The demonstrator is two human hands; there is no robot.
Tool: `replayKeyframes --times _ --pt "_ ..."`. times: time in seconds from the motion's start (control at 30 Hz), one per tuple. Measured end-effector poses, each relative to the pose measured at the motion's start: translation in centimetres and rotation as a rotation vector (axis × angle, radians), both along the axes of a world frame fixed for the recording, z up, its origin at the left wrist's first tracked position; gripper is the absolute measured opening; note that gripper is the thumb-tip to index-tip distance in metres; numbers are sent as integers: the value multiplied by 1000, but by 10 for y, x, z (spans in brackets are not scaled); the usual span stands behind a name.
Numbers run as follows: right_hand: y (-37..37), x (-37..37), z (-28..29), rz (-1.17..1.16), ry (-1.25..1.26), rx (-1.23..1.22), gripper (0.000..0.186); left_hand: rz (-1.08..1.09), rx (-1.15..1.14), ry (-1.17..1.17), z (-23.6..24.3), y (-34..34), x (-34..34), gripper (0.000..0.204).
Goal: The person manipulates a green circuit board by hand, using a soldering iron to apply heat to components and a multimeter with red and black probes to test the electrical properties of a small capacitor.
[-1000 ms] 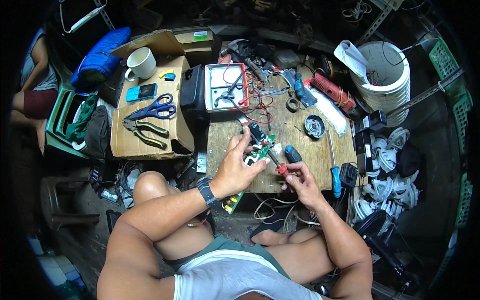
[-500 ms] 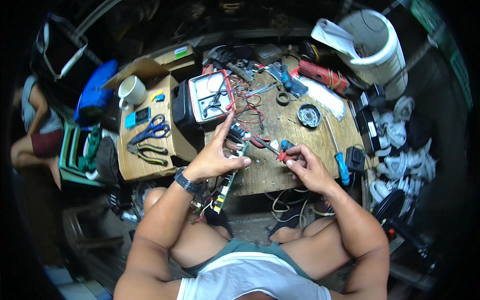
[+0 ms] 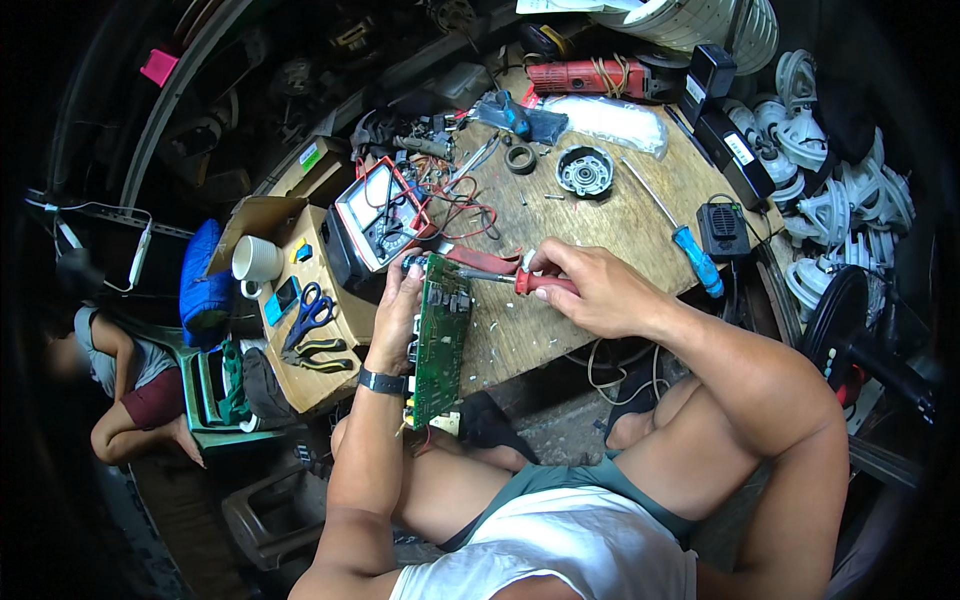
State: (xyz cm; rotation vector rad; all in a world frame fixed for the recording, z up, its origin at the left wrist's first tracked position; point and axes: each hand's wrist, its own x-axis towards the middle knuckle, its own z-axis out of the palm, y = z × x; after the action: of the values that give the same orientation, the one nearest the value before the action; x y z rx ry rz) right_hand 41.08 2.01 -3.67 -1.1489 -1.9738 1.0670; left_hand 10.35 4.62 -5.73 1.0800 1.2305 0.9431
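The workshop is dim and crowded around a worn wooden workbench (image 3: 560, 230), and I can take everything from the green circuit board (image 3: 440, 345) near its front edge. The board stands on its long side, tilted, lower end over the person's lap. Left of the board, right up against it, is the left hand (image 3: 392, 325), closed on that edge near the upper end; the board hides some of its fingers. Just right of the board's upper end, the right hand (image 3: 600, 290) is clamped round the handle of a red screwdriver (image 3: 528, 282), the shaft pointing at the board. Whether the tip touches it, I can't tell from here.

Beyond the board, up and left, lies a white tray with a red rim (image 3: 347, 212), beside tangled red and black leads. Up and right of the board sits a round metal housing (image 3: 584, 172); farther right, a blue-handled screwdriver (image 3: 697, 260). Well left of the board, scissors (image 3: 315, 308) and pliers (image 3: 320, 350) rest on cardboard.
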Motion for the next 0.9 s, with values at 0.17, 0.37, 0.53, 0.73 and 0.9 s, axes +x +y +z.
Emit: replayKeyframes --times 0.17,0.37,0.53,0.73,0.9 --pt "1 -1 8 12 -62 -23 24 -6 -34 29 -3 5 -1 35" --pt "4 5 15 17 -43 -8 25 7 -24 -135 -5 12 -17 28" --pt "3 10 34 9 2 -49 27 -11 109 -631 23 -2 -32 21" --pt "-2 5 43 -4 128 -36 28 46 228 -681 46 -9 -38 21" --pt "-17 -10 63 47 151 -41 26 23 234 -630 51 -22 -37 20"
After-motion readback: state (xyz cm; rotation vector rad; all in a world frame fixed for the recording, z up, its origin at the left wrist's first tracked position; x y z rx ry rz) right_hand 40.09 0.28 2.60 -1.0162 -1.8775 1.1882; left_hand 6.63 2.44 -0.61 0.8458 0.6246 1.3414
